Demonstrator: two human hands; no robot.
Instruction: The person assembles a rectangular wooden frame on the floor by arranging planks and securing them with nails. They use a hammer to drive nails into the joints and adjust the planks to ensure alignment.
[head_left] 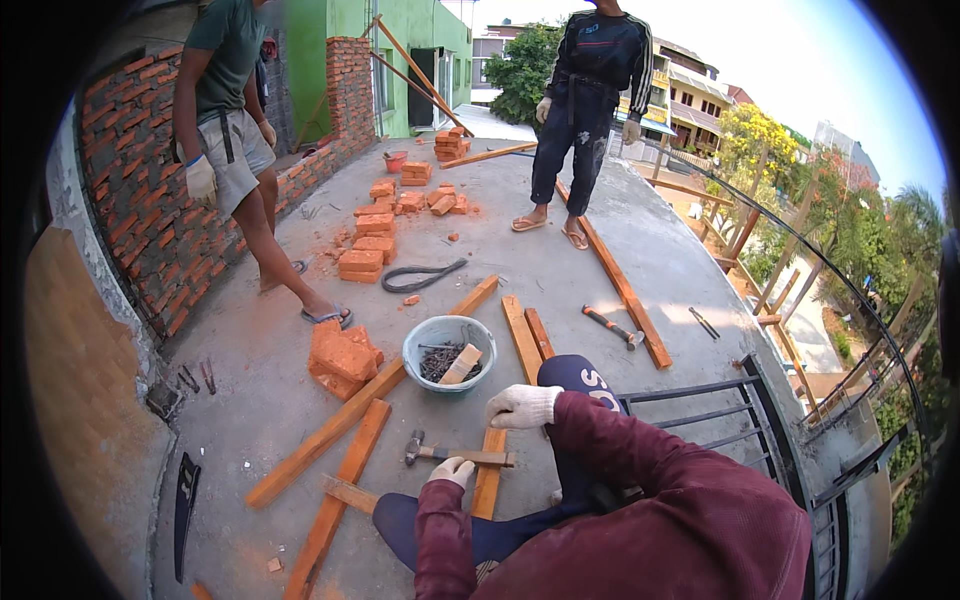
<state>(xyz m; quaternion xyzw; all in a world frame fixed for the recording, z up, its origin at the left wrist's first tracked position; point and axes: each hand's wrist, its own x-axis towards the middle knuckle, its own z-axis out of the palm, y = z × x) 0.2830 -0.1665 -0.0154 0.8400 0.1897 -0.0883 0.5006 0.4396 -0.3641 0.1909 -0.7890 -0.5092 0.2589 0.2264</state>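
My right hand (522,406), in a white knit glove, is raised over a wooden plank (487,470) between my legs. Its fingers are curled together, and what they hold, if anything, is hidden. Lower and to the left, my gloved left hand (455,470) is closed beside the handle of a hammer (462,456); I cannot tell whether it touches it. The hammer lies across the plank, its metal head pointing left. Just beyond my hands stands a pale blue bucket (413,358) holding many dark nails (436,360) and a small wood block (461,364).
Long beams (318,452) lie around me, with a second hammer (613,327) at right and a handsaw (184,510) at left. Brick stacks (362,262) and a black cable loop (424,274) lie ahead. Two people stand beyond. A metal grille (700,410) is beside my right leg.
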